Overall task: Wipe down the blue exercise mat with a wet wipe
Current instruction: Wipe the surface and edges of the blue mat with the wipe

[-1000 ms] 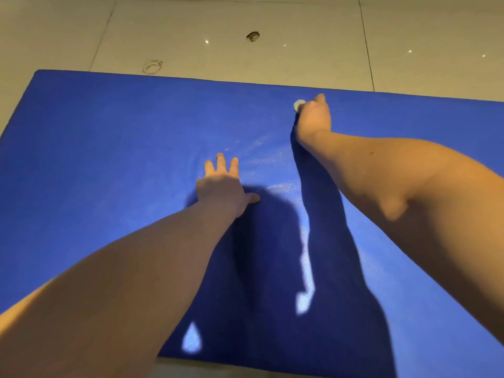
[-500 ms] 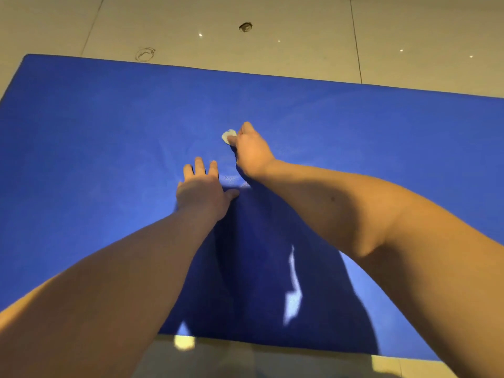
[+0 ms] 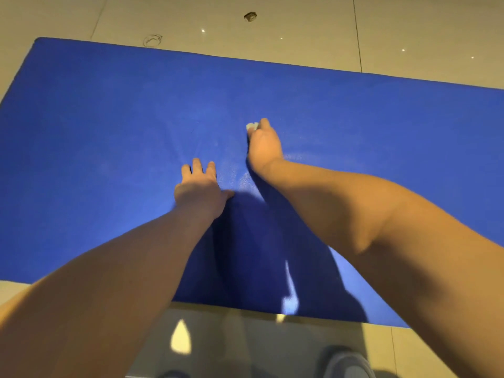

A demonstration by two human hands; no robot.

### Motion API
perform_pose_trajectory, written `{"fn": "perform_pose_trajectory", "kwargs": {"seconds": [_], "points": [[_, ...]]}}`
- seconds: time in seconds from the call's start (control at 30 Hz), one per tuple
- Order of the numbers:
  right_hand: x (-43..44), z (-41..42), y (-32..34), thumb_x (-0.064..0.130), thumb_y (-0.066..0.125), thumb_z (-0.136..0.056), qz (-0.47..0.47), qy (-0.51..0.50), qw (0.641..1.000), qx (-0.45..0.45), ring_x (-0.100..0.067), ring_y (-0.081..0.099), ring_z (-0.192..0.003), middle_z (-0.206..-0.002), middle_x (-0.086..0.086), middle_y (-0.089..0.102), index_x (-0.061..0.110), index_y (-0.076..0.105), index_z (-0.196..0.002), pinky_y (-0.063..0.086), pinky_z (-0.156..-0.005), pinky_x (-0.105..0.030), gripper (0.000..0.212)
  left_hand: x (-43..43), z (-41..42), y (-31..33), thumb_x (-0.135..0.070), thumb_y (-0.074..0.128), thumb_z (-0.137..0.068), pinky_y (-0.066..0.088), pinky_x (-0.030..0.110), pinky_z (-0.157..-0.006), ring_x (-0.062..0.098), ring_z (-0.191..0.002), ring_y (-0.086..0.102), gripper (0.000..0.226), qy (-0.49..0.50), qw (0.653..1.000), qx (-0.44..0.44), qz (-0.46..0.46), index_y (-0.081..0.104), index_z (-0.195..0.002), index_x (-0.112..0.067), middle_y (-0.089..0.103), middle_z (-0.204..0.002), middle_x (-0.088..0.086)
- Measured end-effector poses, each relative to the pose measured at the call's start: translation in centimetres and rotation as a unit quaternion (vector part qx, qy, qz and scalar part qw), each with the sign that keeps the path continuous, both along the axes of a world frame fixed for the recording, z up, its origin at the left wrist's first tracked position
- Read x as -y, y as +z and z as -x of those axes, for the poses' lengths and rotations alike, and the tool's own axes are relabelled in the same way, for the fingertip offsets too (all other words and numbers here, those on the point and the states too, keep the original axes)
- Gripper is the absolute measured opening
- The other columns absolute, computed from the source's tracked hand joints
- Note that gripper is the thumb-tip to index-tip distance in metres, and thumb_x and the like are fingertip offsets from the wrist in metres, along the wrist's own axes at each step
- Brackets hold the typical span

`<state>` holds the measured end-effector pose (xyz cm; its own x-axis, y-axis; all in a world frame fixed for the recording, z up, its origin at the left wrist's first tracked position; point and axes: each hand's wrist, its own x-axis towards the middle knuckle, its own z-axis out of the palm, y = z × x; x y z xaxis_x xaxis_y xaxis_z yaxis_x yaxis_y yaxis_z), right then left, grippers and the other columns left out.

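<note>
Wipe [image 3: 252, 126] mostly hidden inside grip of right hand [image 3: 263, 148]; left hand [image 3: 200, 186] pressed flat on mat [image 3: 109, 132].

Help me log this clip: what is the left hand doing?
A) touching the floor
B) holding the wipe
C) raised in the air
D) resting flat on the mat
D: the left hand lies flat on the mat, fingers straight, while the right hand holds the wipe.
</note>
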<state>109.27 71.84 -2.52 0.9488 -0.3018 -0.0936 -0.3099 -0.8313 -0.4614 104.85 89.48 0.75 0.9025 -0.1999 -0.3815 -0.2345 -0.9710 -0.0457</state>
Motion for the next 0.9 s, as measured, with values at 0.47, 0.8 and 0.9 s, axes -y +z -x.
{"fn": "perform_pose_trajectory", "kwargs": {"seconds": [0.47,0.8,0.9], "points": [[5.5,4.8,1.3,0.014,0.045,-0.094,0.043,-0.08,0.996,0.004,-0.026,0.036,-0.083,-0.102,-0.013,0.053,0.022,0.038,-0.081,0.032,-0.071,-0.035,0.017,-2.9,4.4,0.8,-0.078,0.064,-0.077,0.046,0.041,-0.086,0.028,-0.153,0.005,0.111,0.012,0.997,-0.074,-0.026,0.004,-0.159,-0.033,-0.002,-0.167,-0.004],[-4.0,6.8,0.2,0.0,0.046,-0.094,-0.044,0.004,0.999,-0.007,-0.022,0.033,-0.087,-0.104,-0.002,0.032,0.021,0.037,-0.101,0.034,-0.077,-0.029,0.023,-2.1,4.4,0.1,-0.079,0.069,-0.07,0.054,0.051,-0.091,0.034,-0.144,0.015,0.124,0.008,0.997,-0.054,-0.048,0.002,-0.161,-0.028,0.007,-0.162,0.002],[-6.3,7.8,-0.4,-0.002,0.048,-0.091,-0.037,0.055,0.998,-0.024,-0.02,0.039,-0.086,-0.101,-0.001,0.037,0.016,0.043,-0.1,0.034,-0.071,-0.028,0.022,-2.1,4.5,0.2,-0.079,0.068,-0.071,0.054,0.051,-0.091,0.034,-0.145,0.014,0.124,0.007,0.997,-0.056,-0.054,0.0,-0.161,-0.028,0.005,-0.163,0.002]]}}
